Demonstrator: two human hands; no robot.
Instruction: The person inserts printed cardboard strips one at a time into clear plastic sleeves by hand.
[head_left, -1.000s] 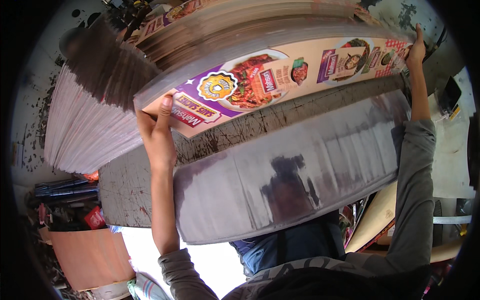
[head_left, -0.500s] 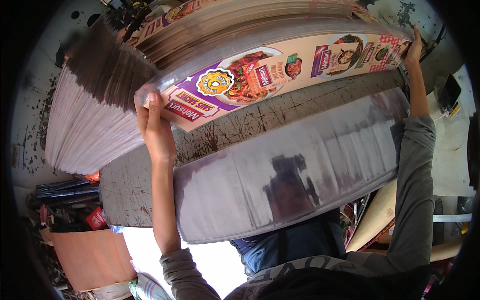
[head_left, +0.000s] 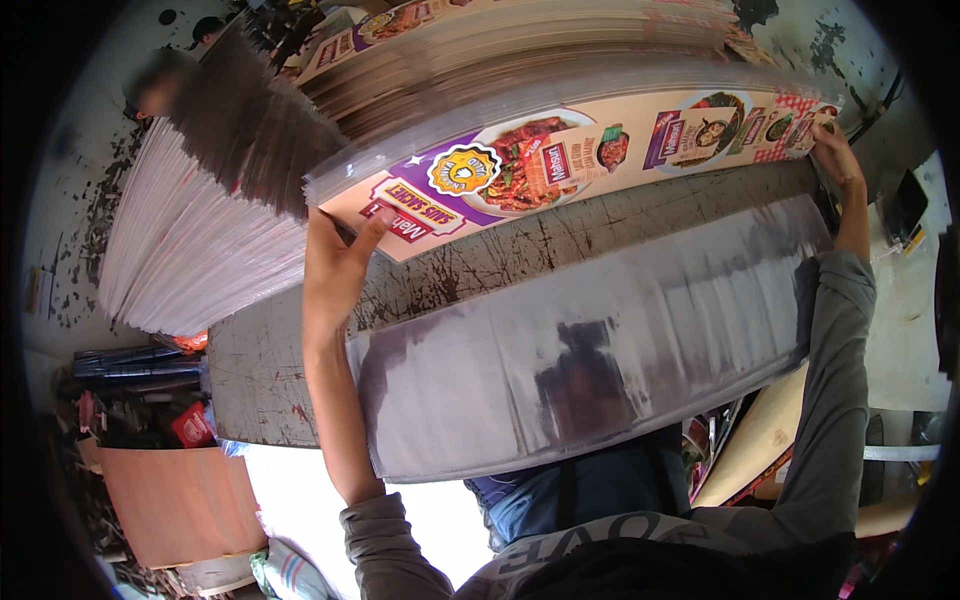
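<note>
On the far left, a fanned pile of paper (head_left: 190,240) spreads its pale edges, darker toward the top. Below it sits a brown board (head_left: 180,505), with a small red packet (head_left: 193,425) just above. The scratched grey worktop (head_left: 260,370) comes next. The left hand (head_left: 335,270) is at the lower left corner of the printed sheets (head_left: 590,170), its fingers clamped on them, with the thumb across the printed face. These sheets stand tilted in 1 long bundle at the back of the worktop, pictures of food on the front. Just behind them rises a tall stack (head_left: 520,65). Nearer the body lies a shiny grey sheet (head_left: 680,340). Lower right is a tan roll (head_left: 750,440). The right hand (head_left: 838,158) touches the bundle's right end; its fingers are partly hidden, so one cannot tell whether they are clamped.
</note>
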